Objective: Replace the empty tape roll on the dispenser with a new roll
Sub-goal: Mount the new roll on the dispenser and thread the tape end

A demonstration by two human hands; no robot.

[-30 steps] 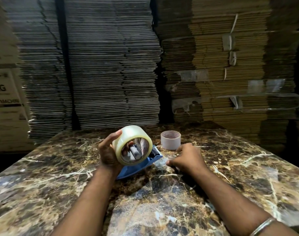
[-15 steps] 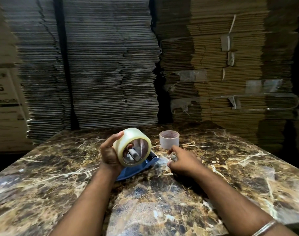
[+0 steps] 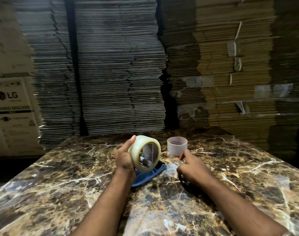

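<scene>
My left hand (image 3: 124, 159) grips a full roll of clear tape (image 3: 140, 151), held on edge just above the table. Through the roll's hole I see grey parts of the dispenser. The blue tape dispenser (image 3: 149, 175) lies on the marble table (image 3: 77, 184) right under the roll. The empty roll, a pale core (image 3: 177, 145), stands upright behind and to the right. My right hand (image 3: 194, 168) rests to the right of the dispenser with its index finger raised near the core. Its other fingers are curled, and a shiny strip of tape runs from the dispenser's front to them.
Tall stacks of flattened cardboard (image 3: 118, 74) rise right behind the table's far edge. A white LG appliance box (image 3: 12, 114) stands at the left. The table's left edge drops to a dark floor.
My right hand has shifted a little right and back, and its index finger has lifted towards the empty core. My left hand still holds the roll over the dispenser.
</scene>
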